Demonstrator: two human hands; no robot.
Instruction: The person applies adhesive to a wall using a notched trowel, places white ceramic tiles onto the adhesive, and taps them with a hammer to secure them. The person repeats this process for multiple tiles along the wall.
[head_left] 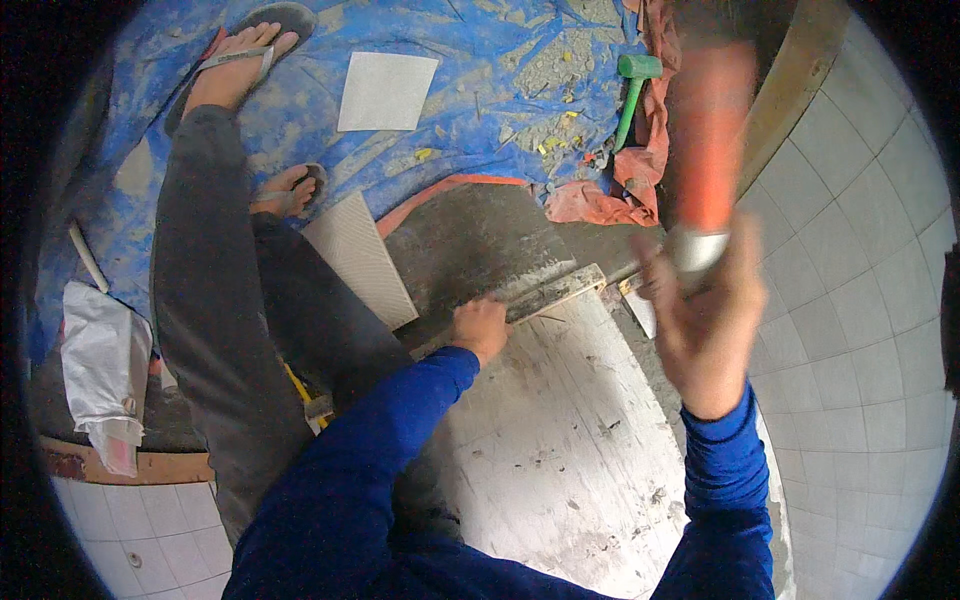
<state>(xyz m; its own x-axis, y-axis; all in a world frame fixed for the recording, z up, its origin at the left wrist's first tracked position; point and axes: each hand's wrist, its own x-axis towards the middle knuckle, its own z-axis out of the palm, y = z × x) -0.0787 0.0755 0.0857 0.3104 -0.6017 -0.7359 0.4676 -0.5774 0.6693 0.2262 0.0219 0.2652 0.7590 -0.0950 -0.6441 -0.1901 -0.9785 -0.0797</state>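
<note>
On the left we see a ridged tile (360,260) leaning near our leg, and a white square tile (388,92) farther off on the blue tarp (470,60). Our left hand (481,328) is curled over a wooden strip (555,292) across the far part of a scuffed white board (560,440). Past the far green mallet (640,67), our raised right hand (712,330) pinches the silvery near end of a motion-blurred orange-red cylinder (712,140) between thumb and fingers.

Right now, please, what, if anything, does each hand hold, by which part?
Right hand: orange cylinder, by its pale end. Left hand: curled over the bar, grip unclear.
</note>
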